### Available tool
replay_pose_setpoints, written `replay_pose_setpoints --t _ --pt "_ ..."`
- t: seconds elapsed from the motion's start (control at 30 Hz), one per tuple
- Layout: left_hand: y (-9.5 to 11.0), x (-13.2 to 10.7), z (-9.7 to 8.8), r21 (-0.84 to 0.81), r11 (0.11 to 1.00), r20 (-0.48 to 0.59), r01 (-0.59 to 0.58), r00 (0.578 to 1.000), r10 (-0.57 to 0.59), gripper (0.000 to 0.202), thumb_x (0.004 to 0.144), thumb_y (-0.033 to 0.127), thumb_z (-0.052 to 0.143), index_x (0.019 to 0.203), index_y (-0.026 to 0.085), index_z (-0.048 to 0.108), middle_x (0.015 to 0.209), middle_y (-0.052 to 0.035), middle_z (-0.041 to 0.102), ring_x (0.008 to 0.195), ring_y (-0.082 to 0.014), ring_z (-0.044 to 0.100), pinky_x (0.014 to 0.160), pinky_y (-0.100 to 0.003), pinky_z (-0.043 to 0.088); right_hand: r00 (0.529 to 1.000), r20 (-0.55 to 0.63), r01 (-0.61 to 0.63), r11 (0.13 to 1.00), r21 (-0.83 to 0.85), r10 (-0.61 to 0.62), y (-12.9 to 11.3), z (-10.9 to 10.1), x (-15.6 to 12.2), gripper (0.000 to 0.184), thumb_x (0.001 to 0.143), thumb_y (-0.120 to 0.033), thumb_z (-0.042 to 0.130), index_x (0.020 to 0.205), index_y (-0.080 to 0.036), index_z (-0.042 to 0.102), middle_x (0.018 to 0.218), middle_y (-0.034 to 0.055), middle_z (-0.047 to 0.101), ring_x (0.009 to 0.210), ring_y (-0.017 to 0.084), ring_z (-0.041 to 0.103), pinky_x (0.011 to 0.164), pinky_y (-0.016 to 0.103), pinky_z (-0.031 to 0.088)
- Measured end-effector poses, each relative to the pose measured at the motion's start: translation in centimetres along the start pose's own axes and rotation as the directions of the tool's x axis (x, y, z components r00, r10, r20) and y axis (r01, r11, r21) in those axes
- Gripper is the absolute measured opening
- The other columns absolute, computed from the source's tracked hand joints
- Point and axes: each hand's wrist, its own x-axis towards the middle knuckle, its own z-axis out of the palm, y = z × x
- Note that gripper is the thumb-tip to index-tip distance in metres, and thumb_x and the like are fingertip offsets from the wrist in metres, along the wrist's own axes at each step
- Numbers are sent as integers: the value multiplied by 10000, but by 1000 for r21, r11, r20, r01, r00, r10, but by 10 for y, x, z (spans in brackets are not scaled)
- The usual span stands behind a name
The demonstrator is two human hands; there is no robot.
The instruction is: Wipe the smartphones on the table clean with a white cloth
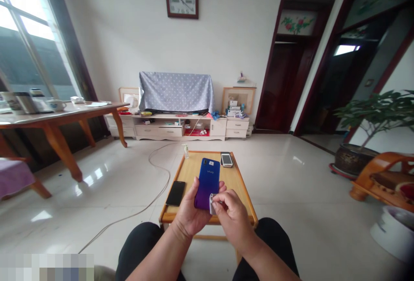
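A blue-to-purple smartphone (208,184), back side up with a small white sticker near its camera, rests in my left hand (190,212). The thumb lies along its left edge and fingertips show at its right edge. My right hand (231,214) pinches a small pale grey-white cloth or wipe (211,204) against the phone's lower right corner. Both hands are above the near part of a small wooden table (190,167). A black phone (175,193) lies on the table to the left of my left hand.
White phone on a dark item (227,160) and pump bottle (186,151) sit at the table's far side. A cable (155,201) runs over the floor at left. A dining table (64,115) stands left; a potted plant (352,160) and wooden chair (375,182) stand right.
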Motion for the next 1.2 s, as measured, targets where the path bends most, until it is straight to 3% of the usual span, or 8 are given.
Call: replay_pose_setpoints --t 0.13,0.33,0.47,0.73,0.87,1.0,1.1,1.2 --pt "0 1 -5 -27 1000 -74 10 997 -12 687 925 598 549 1339 50 542 1212 -178 702 1159 -279 658 1106 -439 432 998 51 47 998 -40 -45 1 6 -12 153 924 -164 567 994 -263 659 975 30 588 888 173 620 770 279 525" --pt "-11 3 -3 69 994 -180 82 981 -69 758 857 718 549 1261 78 599 1056 -165 740 877 -255 713 901 -389 513 986 105 152 967 -203 -133 -16 21 -5 180 907 -103 527 960 -238 634 948 33 587 869 185 605 806 315 507" --pt "-9 2 -4 88 990 -183 108 979 -90 734 863 712 539 1276 108 600 1031 -150 741 857 -259 707 888 -401 508 979 129 186 945 -269 -156 -16 25 -3 172 908 -99 518 934 -236 619 932 33 579 843 189 592 790 327 497" --pt "-5 4 -16 3 999 -132 36 991 -35 648 892 639 562 1208 77 633 958 -139 729 906 -237 692 958 -375 488 984 119 155 960 -232 -130 16 15 -19 203 909 -77 504 981 -244 596 955 37 569 885 188 601 798 314 502" --pt "-14 8 -12 88 993 -223 79 973 -58 816 833 744 556 1266 56 612 905 -139 727 856 -253 691 906 -393 508 984 102 161 967 -195 -144 6 19 -14 210 880 -61 506 943 -243 591 933 28 579 865 182 598 787 305 497" --pt "-17 6 -7 203 978 -257 57 967 -3 964 775 867 468 1311 78 602 829 -106 717 886 -285 694 917 -426 508 997 68 38 999 -26 -36 -8 24 -7 136 858 -102 558 881 -234 581 886 8 579 798 153 590 717 264 492" --pt "-19 3 -9 322 945 -237 -53 962 135 890 818 841 432 1354 147 584 1024 -114 737 1080 -291 669 1029 -409 459 996 36 -91 987 129 87 -14 26 -5 44 871 -192 604 858 -227 581 842 -3 588 727 135 574 669 245 494" --pt "-22 2 -17 422 890 -121 -172 962 243 745 895 743 433 1400 207 544 1310 -104 660 1308 -271 550 1136 -378 370 985 -31 -157 961 227 168 -18 25 2 94 874 -282 640 831 -223 581 773 -9 596 672 133 553 614 238 492"
